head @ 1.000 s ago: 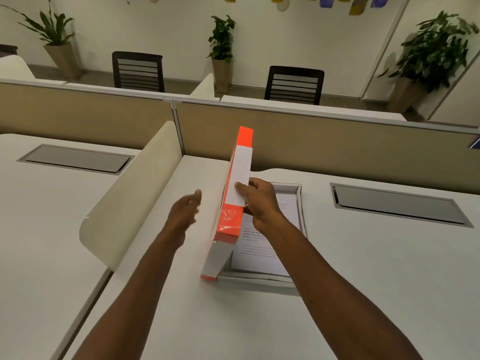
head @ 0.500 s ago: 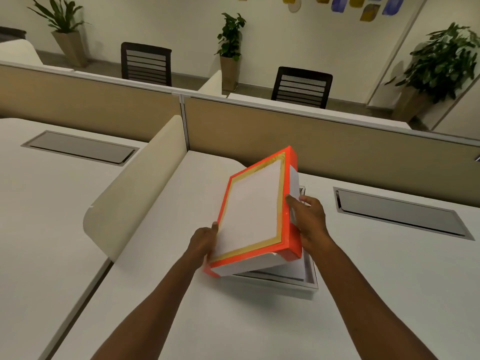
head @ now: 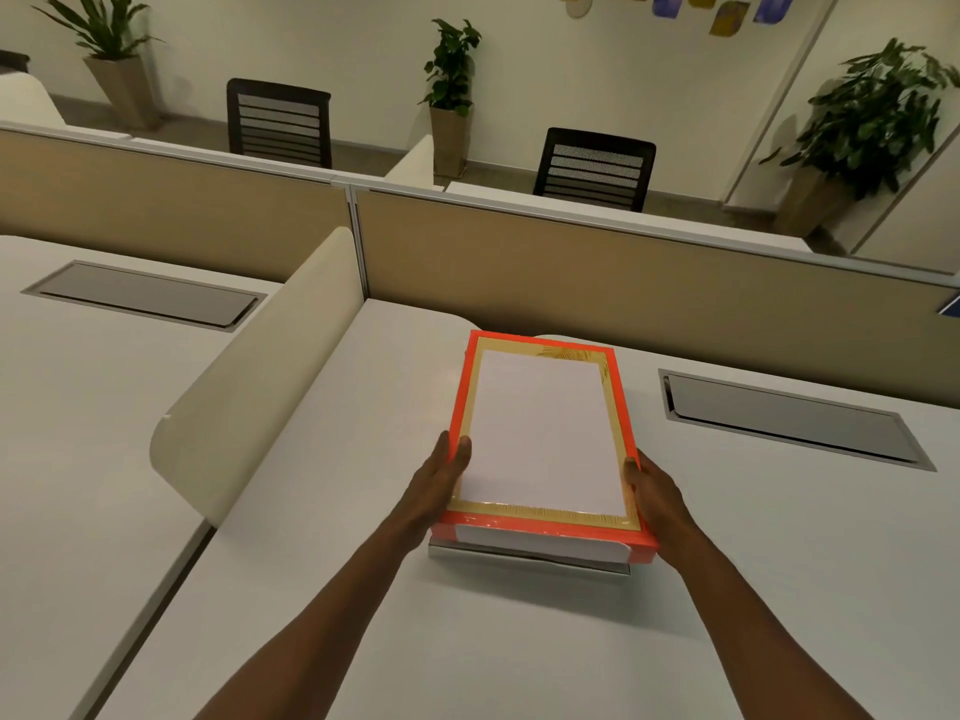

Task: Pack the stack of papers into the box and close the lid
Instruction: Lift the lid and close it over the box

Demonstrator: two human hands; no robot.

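Papers out of sight, presumably inside the box (head: 527, 559) under the lid (head: 545, 433); only the tray's pale front wall visible at lower centre of the frame, on the white worktop (head: 779, 589). Orange lid with gold border and white panel held over the tray, near edge riding a little above the tray's front wall, so not yet seated there. Far edge impossible to judge from this angle.

Left hand (head: 435, 491) clasped on the lid's left edge, thumb on top and the other fingers hidden beneath. Right hand (head: 657, 504) clasped on the right edge near the front corner, thumb tip (head: 631, 465) on the rim, the remaining fingers hidden.

Likely step: lowering and pressing the lid home. Risks from here:
- Lid slightly skewed against the tray, front corners not matched; pressing down that way probably jams a side wall on the tray rim or buckles the card.
- Sheets standing proud or shifted inside could catch under the lid wall and crease.
- Fingers left under the edges could get pinched or keep the lid from closing.
- Uneven push from one side could slide the tray across the smooth worktop.
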